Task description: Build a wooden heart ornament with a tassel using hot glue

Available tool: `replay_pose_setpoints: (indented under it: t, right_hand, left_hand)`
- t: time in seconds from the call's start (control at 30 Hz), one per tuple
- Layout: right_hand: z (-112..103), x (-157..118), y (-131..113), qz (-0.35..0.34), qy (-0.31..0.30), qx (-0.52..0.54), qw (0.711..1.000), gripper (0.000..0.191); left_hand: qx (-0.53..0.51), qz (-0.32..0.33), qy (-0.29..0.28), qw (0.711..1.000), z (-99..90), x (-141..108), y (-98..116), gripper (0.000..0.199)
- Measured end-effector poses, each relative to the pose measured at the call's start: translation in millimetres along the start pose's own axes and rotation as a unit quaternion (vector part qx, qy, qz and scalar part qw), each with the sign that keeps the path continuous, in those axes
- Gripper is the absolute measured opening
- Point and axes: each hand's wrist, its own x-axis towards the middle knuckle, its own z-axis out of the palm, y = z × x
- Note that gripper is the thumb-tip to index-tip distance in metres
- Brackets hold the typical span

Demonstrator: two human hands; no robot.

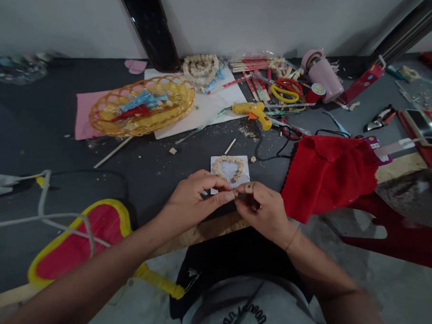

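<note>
My left hand [209, 195] and my right hand [262, 209] meet at the table's front edge, fingertips pinched together on a tiny pale piece [235, 192]. What kind of piece it is, I cannot make out. Just beyond my fingers lies a white paper square [247, 172] bearing a ring of small beige pieces [238, 168], roughly heart-shaped. My fingers cover the near edge of the paper. Beside it sit a short pale stick [230, 146] and one small beige cluster [253, 159].
A yellow glue gun [252, 110] lies behind the paper, its cord running right. Left of it stands a woven basket [142, 127] with blue and red bits. Red cloth [330, 172] hangs over the edge at right. A pink-and-yellow paddle-shaped object [84, 237] and grey cable [44, 197] lie left.
</note>
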Motion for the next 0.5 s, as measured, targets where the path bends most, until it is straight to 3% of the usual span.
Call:
replay_pose_setpoints:
  t: [0.1,0.2,0.5]
  right_hand:
    - [0.6,0.5,-0.1,-0.088,0.021,-0.087,0.992,0.007]
    - [0.3,0.7,-1.9,-0.123,0.021,-0.105,0.987,0.009]
    - [-6.1,2.8,-3.5,-0.032,-0.032,0.03,0.999,0.023]
  left_hand:
    - [-0.013,-0.027,-0.005,1.0,-1.2,1.7,0.8,0.022]
    - [-0.032,-0.055,-0.024,0.998,-3.0,2.3,2.8,0.021]
    - [-0.201,-0.137,-0.09,0.966,-5.1,0.0,7.0,0.03]
